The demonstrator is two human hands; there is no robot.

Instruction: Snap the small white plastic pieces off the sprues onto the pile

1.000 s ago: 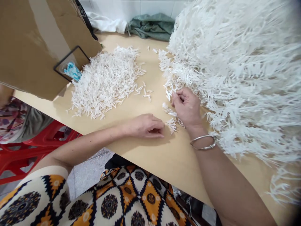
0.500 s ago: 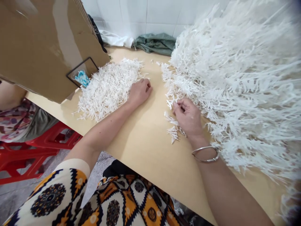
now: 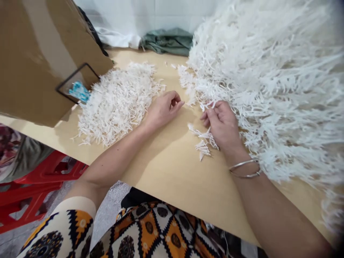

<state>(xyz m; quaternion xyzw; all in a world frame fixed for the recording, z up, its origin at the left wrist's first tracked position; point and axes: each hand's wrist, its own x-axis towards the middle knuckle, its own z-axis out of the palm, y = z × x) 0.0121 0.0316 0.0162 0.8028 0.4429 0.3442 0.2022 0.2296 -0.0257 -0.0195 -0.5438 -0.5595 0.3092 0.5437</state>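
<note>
My right hand is closed, its thumb and fingers pinching a white branched plastic-looking strand at the edge of a large tangled heap of similar strands. Just left of it, my left hand hovers low over the table with curled fingers; whatever they hold, if anything, is hidden. Behind that wrist spreads a flatter pile of short white pieces. A few loose branched bits lie below my right hand.
A tall cardboard box stands at the left, with a black-framed window holding something blue and white. Green cloth and white cloth lie along the tiled wall. Red stools and a seated person's clothing show below the table edge.
My left hand has moved right, away from the small pile and closer to my right hand. My right hand now pinches a strand at the heap's edge. The view has shifted slightly.
</note>
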